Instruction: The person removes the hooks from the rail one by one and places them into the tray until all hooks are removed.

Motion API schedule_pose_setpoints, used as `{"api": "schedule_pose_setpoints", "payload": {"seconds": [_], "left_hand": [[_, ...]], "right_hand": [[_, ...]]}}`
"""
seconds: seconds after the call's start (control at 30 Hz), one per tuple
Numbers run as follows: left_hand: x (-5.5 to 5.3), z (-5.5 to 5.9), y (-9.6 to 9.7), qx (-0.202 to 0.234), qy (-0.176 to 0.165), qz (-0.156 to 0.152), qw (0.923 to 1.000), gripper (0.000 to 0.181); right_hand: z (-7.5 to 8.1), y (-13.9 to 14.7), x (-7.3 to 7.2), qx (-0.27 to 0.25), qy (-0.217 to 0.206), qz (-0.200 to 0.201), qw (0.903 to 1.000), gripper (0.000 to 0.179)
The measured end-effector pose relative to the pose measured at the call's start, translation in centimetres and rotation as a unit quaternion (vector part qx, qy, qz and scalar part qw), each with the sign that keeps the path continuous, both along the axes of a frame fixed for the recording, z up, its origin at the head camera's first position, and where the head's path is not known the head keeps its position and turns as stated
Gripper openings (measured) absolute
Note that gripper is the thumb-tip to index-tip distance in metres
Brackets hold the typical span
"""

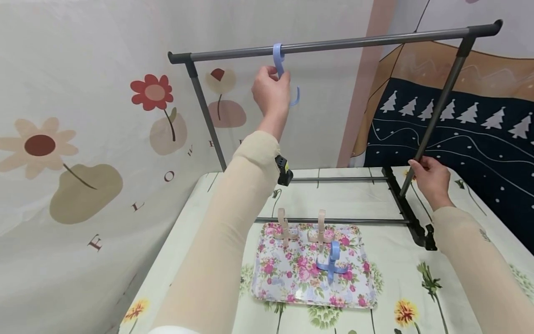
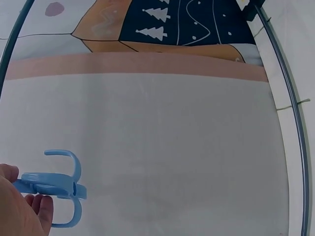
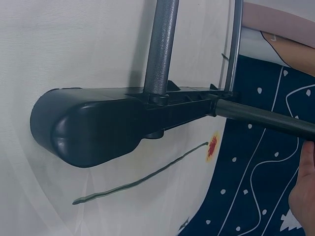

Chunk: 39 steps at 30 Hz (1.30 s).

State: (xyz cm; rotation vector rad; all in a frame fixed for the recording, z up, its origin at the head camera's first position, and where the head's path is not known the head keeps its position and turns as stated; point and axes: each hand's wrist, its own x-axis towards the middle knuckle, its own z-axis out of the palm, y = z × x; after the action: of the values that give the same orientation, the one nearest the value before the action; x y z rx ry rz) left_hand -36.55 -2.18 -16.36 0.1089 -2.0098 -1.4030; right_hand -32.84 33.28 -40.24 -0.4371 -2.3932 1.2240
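At the top rail (image 1: pixel 354 45) of a dark metal rack, my left hand (image 1: pixel 273 95) pinches a blue plastic hook (image 1: pixel 277 55) by its stem. The hook's curved top reaches over the rail. In the left wrist view, its curved lower prongs (image 2: pixel 76 211) stick out past the fingertips. My right hand (image 1: pixel 431 181) holds the rack's right post (image 1: pixel 438 109) low down, with thumb and fingers about it. In the right wrist view, only part of that hand (image 3: pixel 302 194) shows, against the post (image 3: pixel 266 118).
A floral tray (image 1: pixel 271 288) on the table bears another blue hook (image 1: pixel 332 266) and two beige hooks (image 1: pixel 285 232). Behind it run the rack's lower bars (image 1: pixel 354 221). The black base foot (image 1: pixel 402 208) stands at right. A flower-printed curtain (image 1: pixel 104 116) hangs behind and left.
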Motion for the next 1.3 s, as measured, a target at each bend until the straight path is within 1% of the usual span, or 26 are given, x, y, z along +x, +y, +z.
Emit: {"api": "schedule_pose_setpoints", "payload": {"seconds": [0.13,0.27,0.47,0.67,0.77,0.87,0.97,1.1,1.2,1.3], "left_hand": [[0.1,0.0,0.0,-0.006,0.0,0.007,1.0,0.018],[0.2,0.0,-0.1,-0.002,-0.004,0.007,1.0,0.016],[0.1,-0.1,-0.4,-0.001,0.0,0.006,1.0,0.016],[0.1,-0.1,-0.8,-0.023,0.008,0.017,0.9996,0.015],[0.1,0.4,-1.1,-0.033,0.013,0.021,0.9992,0.015],[0.2,1.1,-1.4,-0.036,0.013,0.023,0.999,0.014],[0.3,1.8,-1.6,-0.023,0.005,0.019,0.9995,0.013],[0.4,2.5,-1.9,-0.005,-0.004,0.024,0.9997,0.012],[0.5,3.0,-2.1,-0.002,0.001,0.032,0.9995,0.012],[0.6,3.2,-2.2,-0.001,0.011,0.033,0.9994,0.012]], "right_hand": [[0.0,-0.1,0.0,-0.002,0.0,-0.002,1.0,0.057],[0.1,-0.2,0.1,-0.002,0.0,-0.001,1.0,0.058],[0.2,-0.4,0.0,-0.005,0.003,0.001,1.0,0.057],[0.1,-0.5,0.0,0.002,0.006,0.002,1.0,0.056],[0.1,-0.5,0.0,0.002,0.008,0.002,1.0,0.056],[0.2,-0.5,0.0,0.001,0.009,0.002,1.0,0.057],[0.2,-0.5,0.0,-0.005,0.007,0.005,0.9999,0.057],[0.1,-0.5,0.1,-0.015,0.005,0.012,0.9998,0.057],[0.1,-0.5,0.2,-0.017,0.007,0.014,0.9997,0.057],[0.2,-0.5,0.2,-0.016,0.004,0.013,0.9998,0.058]]}}
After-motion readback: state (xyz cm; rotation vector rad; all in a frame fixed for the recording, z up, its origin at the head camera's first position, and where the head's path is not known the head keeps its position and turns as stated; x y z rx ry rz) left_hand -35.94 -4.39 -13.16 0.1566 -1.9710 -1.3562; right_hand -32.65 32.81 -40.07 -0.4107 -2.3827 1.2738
